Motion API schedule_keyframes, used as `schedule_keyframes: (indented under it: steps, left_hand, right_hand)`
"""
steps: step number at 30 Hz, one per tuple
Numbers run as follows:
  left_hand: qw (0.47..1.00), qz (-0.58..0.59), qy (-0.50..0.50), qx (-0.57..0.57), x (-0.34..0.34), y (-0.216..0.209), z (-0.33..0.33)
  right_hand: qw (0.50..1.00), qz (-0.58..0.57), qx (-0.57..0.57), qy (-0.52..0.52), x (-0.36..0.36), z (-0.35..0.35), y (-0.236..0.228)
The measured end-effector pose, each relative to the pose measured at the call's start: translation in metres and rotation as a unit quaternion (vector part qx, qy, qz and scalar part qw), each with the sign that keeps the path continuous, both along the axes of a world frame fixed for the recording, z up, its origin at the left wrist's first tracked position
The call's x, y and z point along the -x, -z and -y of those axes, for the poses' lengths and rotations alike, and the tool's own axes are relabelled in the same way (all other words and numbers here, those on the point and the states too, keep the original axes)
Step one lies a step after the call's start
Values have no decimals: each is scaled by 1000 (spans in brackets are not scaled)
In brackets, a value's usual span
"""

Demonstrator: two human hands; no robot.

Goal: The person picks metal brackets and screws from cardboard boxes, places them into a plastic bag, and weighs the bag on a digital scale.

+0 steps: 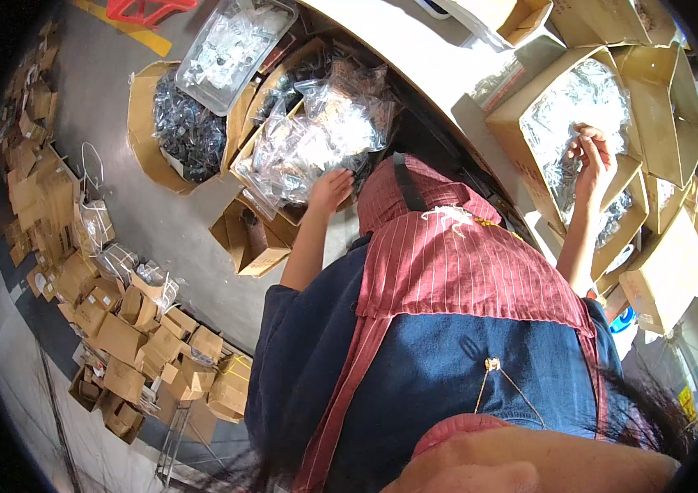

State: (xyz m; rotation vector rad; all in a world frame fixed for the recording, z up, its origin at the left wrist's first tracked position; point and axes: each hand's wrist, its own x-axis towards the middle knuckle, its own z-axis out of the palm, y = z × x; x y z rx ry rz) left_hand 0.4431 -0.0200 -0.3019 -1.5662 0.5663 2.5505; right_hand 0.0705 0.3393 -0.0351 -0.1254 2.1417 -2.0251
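Where sunlight strikes them, the clear plastic bags [308, 148] flare nearly white, crinkled and glossy, with darker contents showing through in places. They heap above the rim of a cardboard box [252, 145] to the person's left. Small, shiny, clear-wrapped pieces [567, 103] fill another carton [523, 160] by the right side of the white tabletop [423, 49]. The left hand [332, 191] reaches forward, back of the hand up, fingers against the heap near its box's lower right edge; whether they grip a bag cannot be told. The right hand [594, 156] is raised over the carton's right edge, fingers curled, thumb close to the fingertips; anything pinched there is too small to tell.
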Motion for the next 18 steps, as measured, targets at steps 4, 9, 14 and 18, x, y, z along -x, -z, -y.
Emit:
schedule_keyframes:
  steps: [4,9,14,18]
  left_hand:
    - [982,-92,153,69,66,-18,-26]
    - [958,-41,234,160,115,-33,-37]
    - [955,-141,123,232,127,-57,-58]
    - [903,-170,57,390,152,-108,-67]
  right_hand:
    - [1000,5,9,-4,0,-2,5]
    - [996,42,69,-34,-8,-1,-4]
    - [995,-24,99,-22,-21,-37,-12]
    - [981,-136,-131,39,-30,-51,-16]
